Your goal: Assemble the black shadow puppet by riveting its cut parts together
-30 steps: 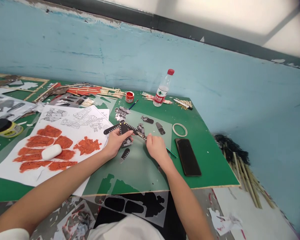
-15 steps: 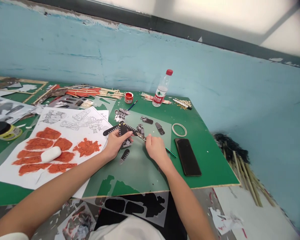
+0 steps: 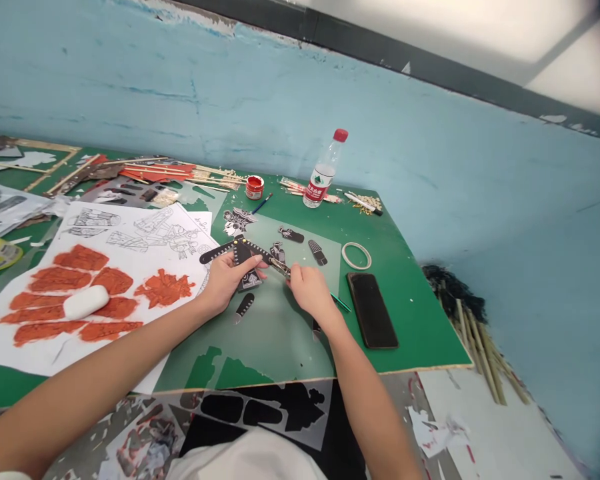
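Note:
My left hand (image 3: pixel 229 279) pinches a black cut-out puppet body (image 3: pixel 243 253) with white notched edges and small brass-coloured dots at its joints. Two dark arms spread from it to either side. My right hand (image 3: pixel 307 287) is closed round a small metal tool (image 3: pixel 280 267) that looks like pliers; its tip meets the end of the right-hand arm piece. Fingers cover most of the handles. Around them on a translucent sheet (image 3: pixel 280 340) lie a puppet head (image 3: pixel 239 220), a black boot-like piece (image 3: pixel 317 252), another cut-out (image 3: pixel 291 234) and a small dark strip (image 3: pixel 245 307).
On the right are a phone (image 3: pixel 371 310), a tape roll (image 3: pixel 357 256) and a green pen (image 3: pixel 341 303). Behind stand a water bottle (image 3: pixel 324 173) and a red paint jar (image 3: pixel 255 187). A white eraser-like block (image 3: pixel 86 302) rests on orange-painted paper (image 3: pixel 163 287) at left.
The view has shifted slightly, so the table contents sit a little further left and higher. Both hands keep their holds, with the tool still at the arm piece's end.

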`<state>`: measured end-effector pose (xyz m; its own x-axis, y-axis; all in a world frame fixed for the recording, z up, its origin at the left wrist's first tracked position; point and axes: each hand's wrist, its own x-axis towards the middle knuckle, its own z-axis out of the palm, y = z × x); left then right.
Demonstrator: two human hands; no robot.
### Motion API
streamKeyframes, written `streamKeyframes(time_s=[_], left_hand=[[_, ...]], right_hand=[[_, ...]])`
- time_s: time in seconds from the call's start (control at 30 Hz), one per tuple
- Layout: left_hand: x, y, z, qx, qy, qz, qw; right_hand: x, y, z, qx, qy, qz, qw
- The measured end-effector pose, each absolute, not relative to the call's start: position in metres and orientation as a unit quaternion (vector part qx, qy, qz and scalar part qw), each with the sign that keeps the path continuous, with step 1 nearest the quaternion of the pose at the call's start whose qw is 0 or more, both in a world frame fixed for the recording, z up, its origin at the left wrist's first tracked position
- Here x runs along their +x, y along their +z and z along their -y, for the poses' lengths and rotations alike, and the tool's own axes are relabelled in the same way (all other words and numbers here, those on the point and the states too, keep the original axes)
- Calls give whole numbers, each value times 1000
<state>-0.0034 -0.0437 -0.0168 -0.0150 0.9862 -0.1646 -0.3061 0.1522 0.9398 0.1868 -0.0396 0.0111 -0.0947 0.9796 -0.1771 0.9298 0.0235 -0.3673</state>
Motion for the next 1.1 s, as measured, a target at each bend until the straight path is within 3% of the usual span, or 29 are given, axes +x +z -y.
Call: streamKeyframes(time_s=[1.1], left_hand=[[-5, -15, 45, 370, 526, -468, 606]], right_hand=[[184, 10, 44, -668, 166, 721, 79]])
